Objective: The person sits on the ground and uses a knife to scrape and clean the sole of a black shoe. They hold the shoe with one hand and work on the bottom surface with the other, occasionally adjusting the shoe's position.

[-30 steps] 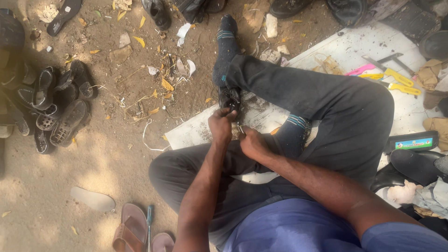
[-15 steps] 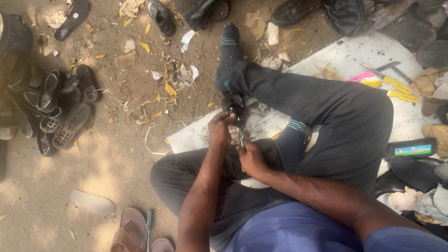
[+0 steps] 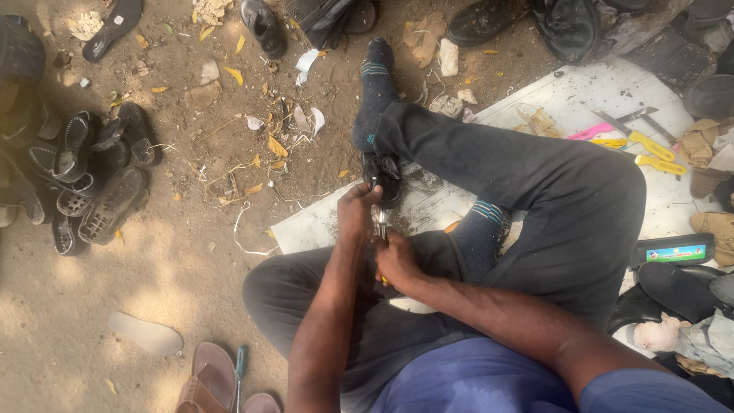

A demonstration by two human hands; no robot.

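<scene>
I sit on a white board [image 3: 321, 226] with my legs crossed in dark trousers. My left hand [image 3: 356, 213] grips a small black shoe part [image 3: 384, 177] just below my socked foot [image 3: 377, 84]. My right hand [image 3: 396, 261] is closed on a metal tool with a yellow handle [image 3: 382, 229], whose tip points up at the black piece. The two hands are close together above my lap. Exactly what the tool's tip touches is hidden by my fingers.
A pile of dark sandals [image 3: 88, 180] lies at the left on the dirt. Brown slippers [image 3: 206, 378] and a pale insole [image 3: 145, 334] lie near my knee. Yellow-handled tools [image 3: 650, 149] rest on the board at right, with black shoes [image 3: 573, 23] beyond.
My hands stay together on the black piece. The right hand has shifted slightly down and toward me with the tool. The view has drifted a little.
</scene>
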